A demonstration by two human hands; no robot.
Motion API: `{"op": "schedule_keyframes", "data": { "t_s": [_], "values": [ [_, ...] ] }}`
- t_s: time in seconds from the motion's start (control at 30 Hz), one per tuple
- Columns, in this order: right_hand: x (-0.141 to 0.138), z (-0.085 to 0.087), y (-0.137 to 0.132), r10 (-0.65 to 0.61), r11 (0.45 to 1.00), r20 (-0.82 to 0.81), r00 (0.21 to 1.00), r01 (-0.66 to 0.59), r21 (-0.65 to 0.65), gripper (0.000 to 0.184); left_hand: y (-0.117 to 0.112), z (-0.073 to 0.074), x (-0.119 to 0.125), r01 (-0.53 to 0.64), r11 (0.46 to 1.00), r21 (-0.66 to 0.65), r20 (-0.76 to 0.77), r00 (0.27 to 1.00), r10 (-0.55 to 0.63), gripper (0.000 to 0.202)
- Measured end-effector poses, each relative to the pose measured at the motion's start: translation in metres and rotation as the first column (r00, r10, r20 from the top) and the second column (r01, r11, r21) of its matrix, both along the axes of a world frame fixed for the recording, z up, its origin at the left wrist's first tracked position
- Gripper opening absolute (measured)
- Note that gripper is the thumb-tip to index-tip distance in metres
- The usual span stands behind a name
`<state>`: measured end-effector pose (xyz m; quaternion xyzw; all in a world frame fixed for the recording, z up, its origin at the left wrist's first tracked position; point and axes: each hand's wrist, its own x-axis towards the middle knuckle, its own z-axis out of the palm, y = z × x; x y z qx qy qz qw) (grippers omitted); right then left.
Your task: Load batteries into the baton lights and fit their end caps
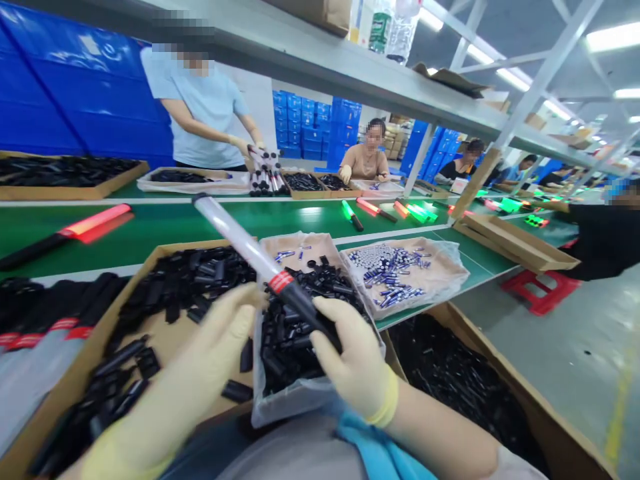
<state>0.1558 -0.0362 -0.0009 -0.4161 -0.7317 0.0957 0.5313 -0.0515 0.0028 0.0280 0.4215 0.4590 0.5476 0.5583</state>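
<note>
Head view: our right hand clamps the baton by its black handle, over the tray of black parts. Our left hand lies open just beside the red band. Best we grip firm and steady the tube.

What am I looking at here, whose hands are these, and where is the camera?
No machine: one camera on a worker's head looks down at that person's own gloved hands. The right hand grips the black handle of a clear-tubed wand; the left hand lies open, fingertips by its red band. Below sit a cardboard box of black parts, a plastic-lined tray of black caps and a far tray of small blue and silver cylinders. Beyond runs a green belt carrying lit wands; other people work across it.
</note>
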Motion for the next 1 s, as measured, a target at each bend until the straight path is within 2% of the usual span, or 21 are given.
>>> {"op": "schedule_keyframes", "data": {
  "t_s": [0.03, 0.07, 0.13, 0.17, 0.23, 0.27, 0.3, 0.33, 0.4, 0.47, 0.6, 0.73, 0.8, 0.87, 0.93, 1.0],
  "values": [
    [-0.005, 0.002, -0.001, 0.084, 0.996, 0.035, 0.996, -0.084, -0.001, 0.047, -0.005, -0.007, 0.020, 0.104, 0.991, -0.087, 0.107, 0.990, -0.095, 0.048],
    [-0.007, 0.004, -0.001, 0.175, 0.985, 0.072, 0.982, -0.175, -0.008, 0.050, -0.009, -0.013, 0.037, 0.134, 0.979, -0.151, 0.185, 0.977, -0.105, 0.051],
    [0.000, 0.007, 0.003, 0.289, 0.957, 0.135, 0.948, -0.288, -0.027, 0.049, -0.013, -0.022, 0.059, 0.110, 0.981, -0.160, 0.269, 0.961, -0.064, 0.049],
    [0.010, 0.008, 0.009, 0.266, 0.964, 0.158, 0.951, -0.264, -0.035, 0.044, -0.013, -0.024, 0.064, 0.089, 0.981, -0.174, 0.288, 0.957, -0.035, 0.047],
    [0.043, 0.008, 0.028, 0.045, 0.995, 0.258, 0.965, -0.019, -0.103, 0.030, -0.011, -0.024, 0.066, 0.076, 0.966, -0.248, 0.306, 0.952, 0.004, 0.036],
    [0.063, 0.006, 0.042, -0.092, 0.977, 0.336, 0.937, 0.149, -0.150, 0.028, -0.010, -0.023, 0.064, 0.084, 0.949, -0.303, 0.320, 0.947, 0.018, 0.031],
    [0.083, 0.002, 0.058, -0.211, 0.913, 0.467, 0.859, 0.344, -0.220, 0.028, -0.010, -0.022, 0.062, 0.095, 0.932, -0.351, 0.340, 0.940, 0.033, 0.026],
    [0.101, -0.003, 0.075, -0.229, 0.864, 0.534, 0.814, 0.422, -0.273, 0.027, -0.010, -0.021, 0.061, 0.110, 0.918, -0.382, 0.370, 0.928, 0.043, 0.023],
    [0.130, -0.016, 0.108, -0.199, 0.800, 0.624, 0.756, 0.493, -0.342, 0.018, -0.012, -0.020, 0.060, 0.138, 0.913, -0.384, 0.439, 0.897, 0.049, 0.024],
    [0.143, -0.030, 0.134, -0.136, 0.771, 0.676, 0.725, 0.506, -0.387, 0.009, -0.014, -0.021, 0.060, 0.167, 0.917, -0.362, 0.483, 0.875, 0.032, 0.028],
    [0.146, -0.047, 0.156, -0.051, 0.754, 0.722, 0.690, 0.501, -0.425, 0.017, -0.018, -0.026, 0.061, 0.209, 0.912, -0.354, 0.529, 0.848, 0.011, 0.026],
    [0.147, -0.041, 0.143, -0.112, 0.774, 0.663, 0.740, 0.483, -0.409, 0.008, -0.022, -0.025, 0.060, 0.184, 0.911, -0.369, 0.502, 0.865, 0.029, 0.027],
    [0.144, -0.035, 0.123, -0.153, 0.795, 0.590, 0.793, 0.454, -0.403, 0.011, -0.025, -0.025, 0.061, 0.148, 0.910, -0.386, 0.449, 0.892, 0.046, 0.025],
    [0.134, -0.032, 0.095, -0.156, 0.824, 0.506, 0.848, 0.394, -0.406, 0.024, -0.027, -0.026, 0.063, 0.126, 0.919, -0.373, 0.413, 0.910, 0.043, 0.026],
    [0.117, -0.027, 0.064, -0.082, 0.880, 0.310, 0.947, 0.215, -0.424, 0.039, -0.030, -0.031, 0.066, 0.127, 0.933, -0.338, 0.408, 0.913, 0.024, 0.030],
    [0.095, -0.020, 0.034, 0.068, 0.916, 0.034, 0.997, -0.049, -0.398, 0.045, -0.031, -0.036, 0.068, 0.131, 0.941, -0.313, 0.411, 0.912, 0.010, 0.034]
  ]
}}
